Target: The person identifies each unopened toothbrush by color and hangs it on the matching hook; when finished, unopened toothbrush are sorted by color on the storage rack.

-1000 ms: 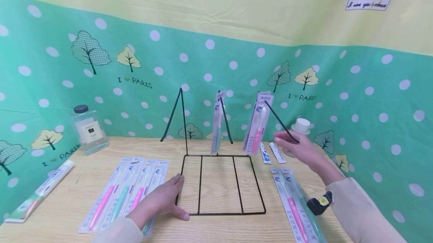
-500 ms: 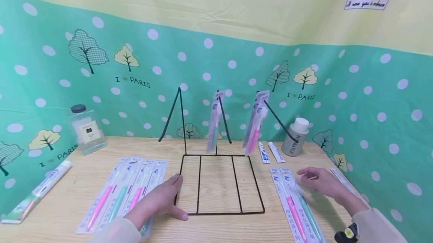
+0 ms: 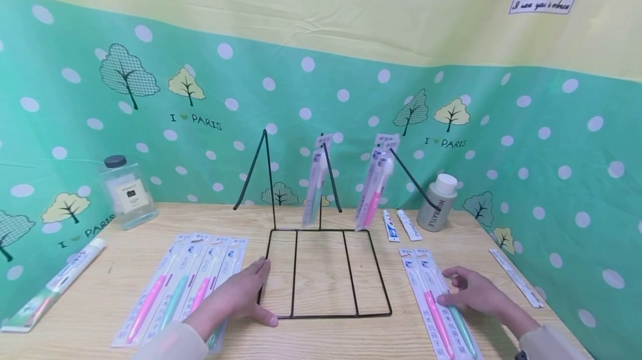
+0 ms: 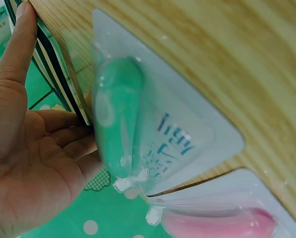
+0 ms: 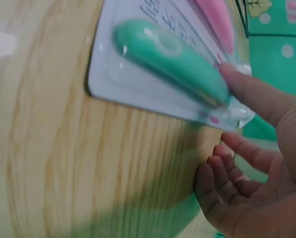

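Observation:
My left hand (image 3: 246, 291) rests on the front left corner of a black wire display rack (image 3: 326, 316), thumb and fingers stretched along its bars. My right hand (image 3: 473, 291) is at the green packaged toothbrush (image 3: 462, 326) lying on the right. In the right wrist view, the thumb touches that pack beside the green handle (image 5: 172, 57), while the other fingers bend loosely near its edge. A pink packaged toothbrush (image 3: 436, 315) lies alongside. Packaged toothbrushes (image 3: 370, 207) hang from the rack's right hook, and a green one (image 3: 314, 195) from the middle hook. The left hook (image 3: 249, 173) is bare.
Several packaged toothbrushes (image 3: 173, 298) lie in a row left of the rack. A toothpaste tube (image 3: 60, 282) and glass bottle (image 3: 131, 193) stand farther left. Behind right are two small tubes (image 3: 390, 226), a grey bottle (image 3: 437, 207) and a narrow white packet (image 3: 516, 277).
My right hand has come down from the rack's right hook, out to the right, then onto the green toothbrush pack. The hanging packs have swung slightly. My left hand has stayed put.

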Demonstrator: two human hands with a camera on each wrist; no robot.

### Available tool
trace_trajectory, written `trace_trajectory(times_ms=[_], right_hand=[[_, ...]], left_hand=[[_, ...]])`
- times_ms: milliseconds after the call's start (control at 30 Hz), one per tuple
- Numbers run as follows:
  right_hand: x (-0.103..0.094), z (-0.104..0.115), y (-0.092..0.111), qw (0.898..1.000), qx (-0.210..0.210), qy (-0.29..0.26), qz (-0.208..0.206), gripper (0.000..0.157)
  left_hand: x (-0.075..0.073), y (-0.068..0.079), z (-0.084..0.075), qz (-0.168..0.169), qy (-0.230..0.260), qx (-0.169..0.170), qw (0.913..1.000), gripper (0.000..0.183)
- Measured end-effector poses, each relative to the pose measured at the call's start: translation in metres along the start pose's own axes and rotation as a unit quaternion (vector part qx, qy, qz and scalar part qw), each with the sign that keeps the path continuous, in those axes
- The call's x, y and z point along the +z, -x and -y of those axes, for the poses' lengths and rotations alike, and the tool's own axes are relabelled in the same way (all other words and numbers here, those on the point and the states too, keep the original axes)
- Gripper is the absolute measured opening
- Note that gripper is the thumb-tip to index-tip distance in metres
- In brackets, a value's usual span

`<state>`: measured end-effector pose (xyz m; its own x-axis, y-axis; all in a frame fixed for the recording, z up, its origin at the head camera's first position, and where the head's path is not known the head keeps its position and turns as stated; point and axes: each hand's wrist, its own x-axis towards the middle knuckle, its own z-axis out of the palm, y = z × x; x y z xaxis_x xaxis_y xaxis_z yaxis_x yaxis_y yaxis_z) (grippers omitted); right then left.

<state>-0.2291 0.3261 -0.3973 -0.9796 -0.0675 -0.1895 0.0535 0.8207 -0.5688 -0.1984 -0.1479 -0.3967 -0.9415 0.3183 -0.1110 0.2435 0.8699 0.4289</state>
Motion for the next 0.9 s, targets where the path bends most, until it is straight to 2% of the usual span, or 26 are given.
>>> trace_trajectory(times_ms=[100,300,700,900], right_hand=[[0.002,0.006,0.002,1.0,0.017,0.007,-0.01,0.079],[0.004,0.015,0.003,0.999,0.041,-0.013,-0.012,0.08],[0.0,0.009,-0.001,0.995,0.06,-0.08,0.018,0.087],[-0.003,0.002,-0.001,0.994,0.064,-0.082,0.014,0.072]], left_hand=[[0.0,0.0,0.0,-0.001,0.002,0.001,1.0,0.122],[-0.001,0.001,0.0,-0.001,0.003,-0.003,1.0,0.122],[0.001,0.001,0.001,-0.004,0.005,-0.003,1.0,0.122],[0.001,0.001,0.0,-0.008,0.004,0.005,0.9999,0.121]])
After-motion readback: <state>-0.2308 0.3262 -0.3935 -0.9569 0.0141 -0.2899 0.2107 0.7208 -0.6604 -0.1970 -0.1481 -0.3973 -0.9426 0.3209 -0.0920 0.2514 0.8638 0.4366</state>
